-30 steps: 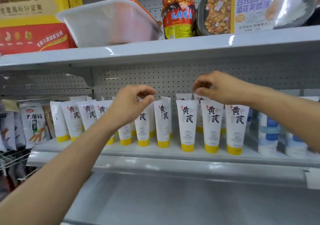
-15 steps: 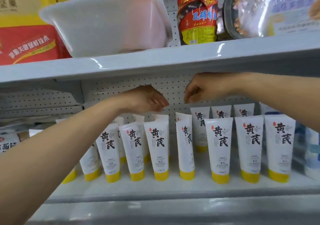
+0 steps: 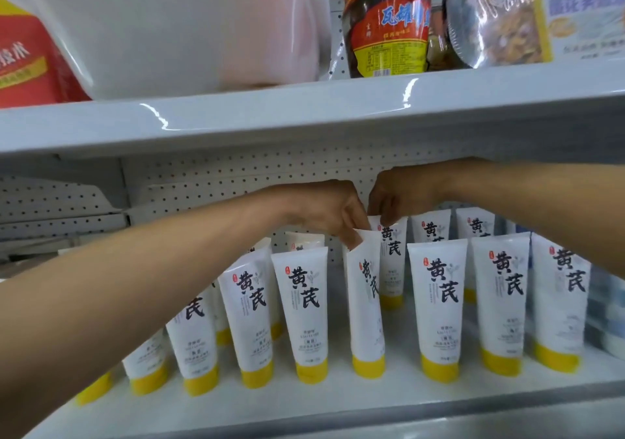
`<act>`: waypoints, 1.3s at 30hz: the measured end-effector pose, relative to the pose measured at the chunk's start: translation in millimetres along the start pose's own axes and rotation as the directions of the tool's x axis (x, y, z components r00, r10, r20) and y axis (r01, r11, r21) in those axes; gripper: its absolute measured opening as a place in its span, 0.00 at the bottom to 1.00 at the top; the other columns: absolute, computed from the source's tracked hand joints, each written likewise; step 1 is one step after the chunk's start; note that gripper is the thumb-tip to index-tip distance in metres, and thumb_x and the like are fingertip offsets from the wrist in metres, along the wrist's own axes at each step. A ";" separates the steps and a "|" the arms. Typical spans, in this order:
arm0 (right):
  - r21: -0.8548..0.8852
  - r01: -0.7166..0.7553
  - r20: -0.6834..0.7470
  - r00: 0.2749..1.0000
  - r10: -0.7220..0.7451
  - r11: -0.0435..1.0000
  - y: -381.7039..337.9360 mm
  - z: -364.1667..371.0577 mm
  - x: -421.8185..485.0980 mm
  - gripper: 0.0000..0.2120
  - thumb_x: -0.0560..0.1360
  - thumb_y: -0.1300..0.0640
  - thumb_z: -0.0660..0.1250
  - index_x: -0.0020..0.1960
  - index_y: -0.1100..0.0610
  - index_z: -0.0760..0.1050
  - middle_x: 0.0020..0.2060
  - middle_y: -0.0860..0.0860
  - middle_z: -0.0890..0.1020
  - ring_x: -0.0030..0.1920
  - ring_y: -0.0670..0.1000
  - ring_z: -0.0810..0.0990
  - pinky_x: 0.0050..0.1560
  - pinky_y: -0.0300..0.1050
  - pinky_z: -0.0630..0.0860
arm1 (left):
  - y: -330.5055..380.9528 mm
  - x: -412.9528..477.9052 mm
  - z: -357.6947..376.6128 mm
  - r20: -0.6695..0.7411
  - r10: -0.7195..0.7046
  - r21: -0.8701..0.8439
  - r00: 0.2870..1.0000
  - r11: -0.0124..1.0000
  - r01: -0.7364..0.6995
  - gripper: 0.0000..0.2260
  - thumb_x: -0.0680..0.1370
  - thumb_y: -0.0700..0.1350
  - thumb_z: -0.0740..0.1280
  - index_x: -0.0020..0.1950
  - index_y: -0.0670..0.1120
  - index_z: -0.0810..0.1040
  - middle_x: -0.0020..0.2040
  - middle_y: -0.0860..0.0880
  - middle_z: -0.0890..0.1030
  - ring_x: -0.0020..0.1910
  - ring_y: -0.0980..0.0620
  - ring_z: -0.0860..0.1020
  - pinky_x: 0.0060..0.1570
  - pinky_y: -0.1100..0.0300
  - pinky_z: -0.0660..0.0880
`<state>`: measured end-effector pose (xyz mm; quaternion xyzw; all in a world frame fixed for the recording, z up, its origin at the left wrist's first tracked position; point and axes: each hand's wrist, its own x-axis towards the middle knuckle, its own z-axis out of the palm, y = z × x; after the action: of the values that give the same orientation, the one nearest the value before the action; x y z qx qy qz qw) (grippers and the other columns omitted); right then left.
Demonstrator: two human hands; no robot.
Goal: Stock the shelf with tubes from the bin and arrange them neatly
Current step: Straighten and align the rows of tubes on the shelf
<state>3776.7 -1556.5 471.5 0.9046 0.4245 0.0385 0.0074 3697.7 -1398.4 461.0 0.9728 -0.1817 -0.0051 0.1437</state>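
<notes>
The left hand (image 3: 324,213) pinches the sideways-turned front tube (image 3: 367,306) by its top; the right hand (image 3: 400,195) pinches the rear tube (image 3: 392,259) behind.

Tubes (image 3: 306,303): I'm seeing white bodies, yellow caps, bold black characters, a small red seal on each.
Shelf (image 3: 406,398): pale grey-white on my feed.
Back panel (image 3: 203,181): white, dotted with rows of dark holes.
Bin (image 3: 169,32): milky white, pink showing through.
Jar (image 3: 389,26): dark inside, red-and-yellow label, blue characters, red and gold top.
Box (image 3: 33,66): red, yellow band and corner.
Bottles (image 3: 605,303): blurred at the edge, white with blue, I think.
</notes>
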 end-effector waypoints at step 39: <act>0.102 0.082 0.016 0.996 -0.084 0.991 8.0 7.3 8.7 0.03 0.74 0.58 0.69 0.48 0.55 0.81 0.43 0.50 0.83 0.45 0.50 0.80 0.53 0.48 0.78 | -29.2 27.7 -0.1 -0.102 -0.163 0.047 0.981 0.985 0.168 0.07 0.75 0.42 0.72 0.53 0.45 0.83 0.48 0.50 0.85 0.48 0.52 0.83 0.52 0.61 0.79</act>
<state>3788.8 -1554.8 465.1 0.8856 0.4632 0.0072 -0.0326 3733.8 -1382.1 454.1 0.9872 -0.0930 0.0356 0.1247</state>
